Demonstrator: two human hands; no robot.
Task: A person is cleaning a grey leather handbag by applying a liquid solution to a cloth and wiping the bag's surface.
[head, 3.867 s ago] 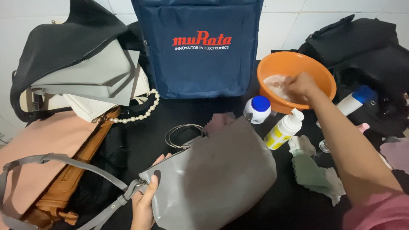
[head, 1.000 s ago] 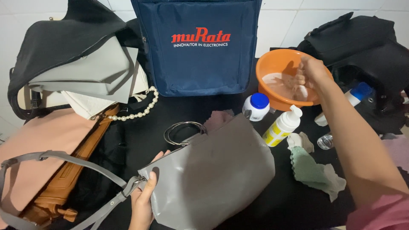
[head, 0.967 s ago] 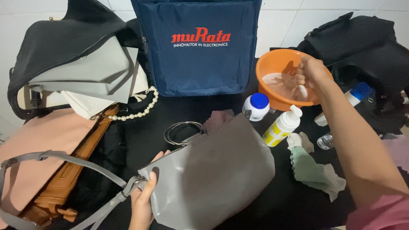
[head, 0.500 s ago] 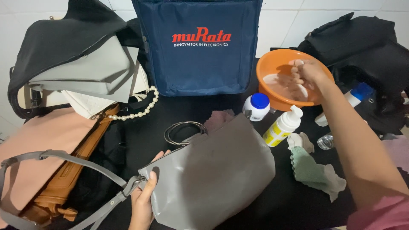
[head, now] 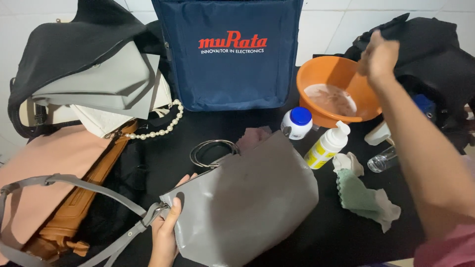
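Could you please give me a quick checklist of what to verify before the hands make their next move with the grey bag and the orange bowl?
1. Left hand grips the grey bag at its corner: ok.
2. Right hand is raised above the orange bowl, clear of its rim: ok.
3. Whether the right hand holds anything: cannot tell, it is blurred.
4. Bowl holds cloudy liquid and sits flat: ok.
5. Pump bottle stands tilted beside the bowl, in the arm's way: not ok.
6. Green cloth lies within reach: ok.

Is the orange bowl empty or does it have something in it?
Not empty: the orange bowl holds pale, foamy liquid at its bottom.
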